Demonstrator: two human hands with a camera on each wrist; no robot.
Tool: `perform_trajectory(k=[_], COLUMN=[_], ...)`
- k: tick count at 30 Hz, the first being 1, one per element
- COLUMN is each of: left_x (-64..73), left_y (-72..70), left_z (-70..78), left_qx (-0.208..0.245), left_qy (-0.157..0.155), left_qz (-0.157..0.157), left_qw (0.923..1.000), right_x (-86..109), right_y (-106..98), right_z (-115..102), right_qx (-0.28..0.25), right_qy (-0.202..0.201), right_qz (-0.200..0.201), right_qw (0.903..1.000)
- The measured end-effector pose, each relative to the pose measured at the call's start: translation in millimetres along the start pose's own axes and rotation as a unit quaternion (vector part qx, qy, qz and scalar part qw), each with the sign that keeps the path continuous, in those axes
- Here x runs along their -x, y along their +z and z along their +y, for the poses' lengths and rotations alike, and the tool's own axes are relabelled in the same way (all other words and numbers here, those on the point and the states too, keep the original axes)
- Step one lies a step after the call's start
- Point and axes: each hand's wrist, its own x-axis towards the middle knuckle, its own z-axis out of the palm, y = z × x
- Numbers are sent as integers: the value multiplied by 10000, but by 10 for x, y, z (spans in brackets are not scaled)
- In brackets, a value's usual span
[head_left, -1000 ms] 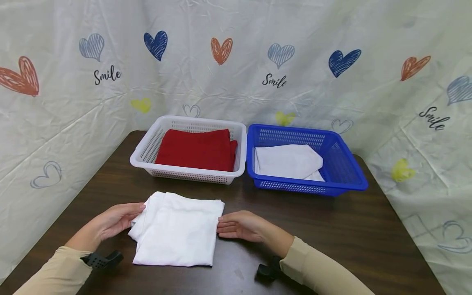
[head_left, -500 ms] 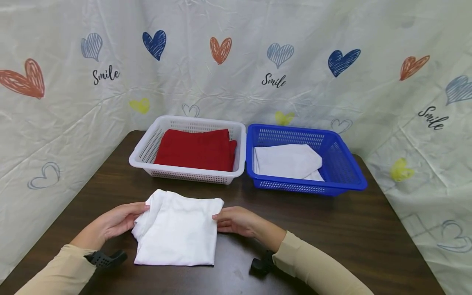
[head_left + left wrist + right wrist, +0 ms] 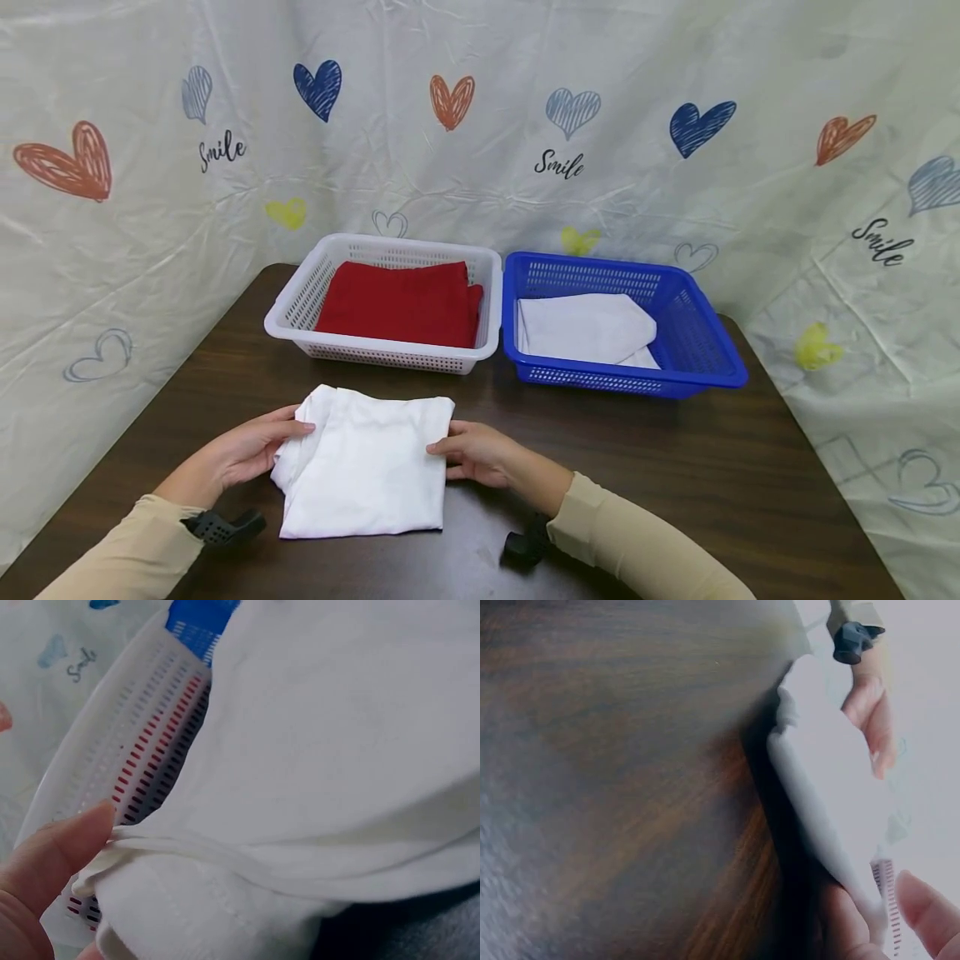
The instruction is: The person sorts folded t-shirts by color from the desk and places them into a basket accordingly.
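A white folded garment (image 3: 367, 471) spans the space between my two hands at the front of the table. My left hand (image 3: 253, 446) pinches its left edge, thumb on top and the other fingers mostly hidden beneath. On the opposite side my right hand (image 3: 486, 454) grips the right edge the same way. The left wrist view shows stacked layers and a stitched hem on the garment (image 3: 202, 900) beside the thumb (image 3: 64, 851). Seen from the right wrist, the folded garment (image 3: 825, 772) is a thick bundle tilted over the dark tabletop, with shadow under it.
Behind the garment stands a white basket (image 3: 382, 354) holding folded red cloth (image 3: 397, 304). Against its right side is a blue basket (image 3: 697, 333) with folded white cloth (image 3: 585, 329) inside. All rest on a dark wooden table (image 3: 652, 467); a printed curtain (image 3: 495, 183) hangs behind.
My right thumb has moved from beside the garment's right edge to on top of it. Both hands now hold the garment, which has shifted slightly, its near edge rising a little.
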Motion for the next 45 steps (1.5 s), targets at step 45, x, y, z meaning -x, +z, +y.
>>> perform_trajectory(k=[45], left_x=[-86], left_y=[646], left_z=[502], left_qx=[-823], left_qy=[481], left_qz=[218], left_qw=[9952], right_x=[721], right_y=[-603], right_z=[-483], right_qx=[579], right_qy=[-392], right_qz=[204], right_qw=[9973])
